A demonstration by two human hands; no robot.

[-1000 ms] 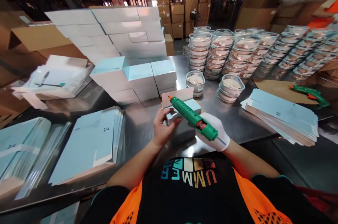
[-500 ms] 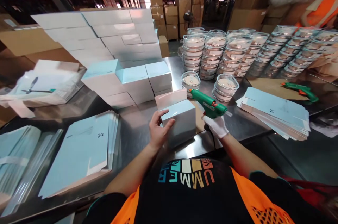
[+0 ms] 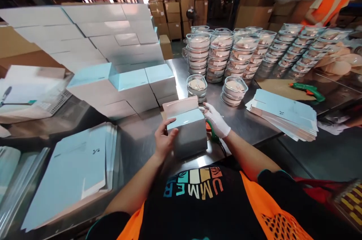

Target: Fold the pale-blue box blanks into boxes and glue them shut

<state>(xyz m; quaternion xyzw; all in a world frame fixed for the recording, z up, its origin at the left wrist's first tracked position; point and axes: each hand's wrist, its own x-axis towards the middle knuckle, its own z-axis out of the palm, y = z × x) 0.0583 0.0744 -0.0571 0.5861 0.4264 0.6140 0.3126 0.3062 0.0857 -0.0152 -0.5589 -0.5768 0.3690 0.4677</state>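
Observation:
A pale blue-and-white carton (image 3: 189,134) stands on the steel table (image 3: 135,145) right in front of me, its top flap (image 3: 178,106) raised. My bare left hand (image 3: 164,140) grips its left side. My white-gloved right hand (image 3: 215,118) rests on the carton's right top edge by the flap. A green glue gun (image 3: 211,130) lies on the table just under that hand, mostly hidden by it.
Finished cartons (image 3: 118,85) are stacked at the back left. Flat carton blanks (image 3: 73,168) lie at left and more blanks (image 3: 285,113) at right. Stacks of clear lidded containers (image 3: 223,57) fill the back right, beside a second glue gun (image 3: 307,91). A person in orange (image 3: 328,2) stands far right.
My right hand carried the glue gun off the carton top to the right, set it down, and came back onto the carton's edge. The left hand stayed on the carton.

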